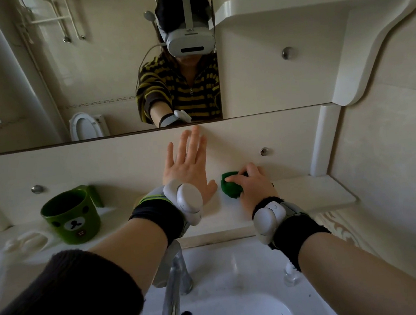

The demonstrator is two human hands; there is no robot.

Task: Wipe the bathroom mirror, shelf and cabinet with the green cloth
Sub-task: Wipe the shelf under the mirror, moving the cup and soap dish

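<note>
So the green cloth sits a bit right of centre in the frame, bunched into a ball on the white shelf, right up near the back panel. The right hand has its fingers curled over it and grips it against the shelf top. The left hand holds nothing: its fingers are straight and spread wide, palm flat on the panel just under the mirror, with the fingertips almost reaching the mirror's bottom edge. Both wrists have dark bands with white tracker pods on them. The cabinet door with its round metal knob is at upper right, beside the mirror.

As for containers, a green mug with a bear face stands upright on the shelf at centre left, well apart from the cloth. Its inside is dark, so I can't tell if anything's in it. Just left of the mug there's a white moulded soap dish, too blurry to say what it holds. At the bottom of the frame is the white sink with a chrome faucet over it, and the basin looks dry with only a few dark specks.
</note>
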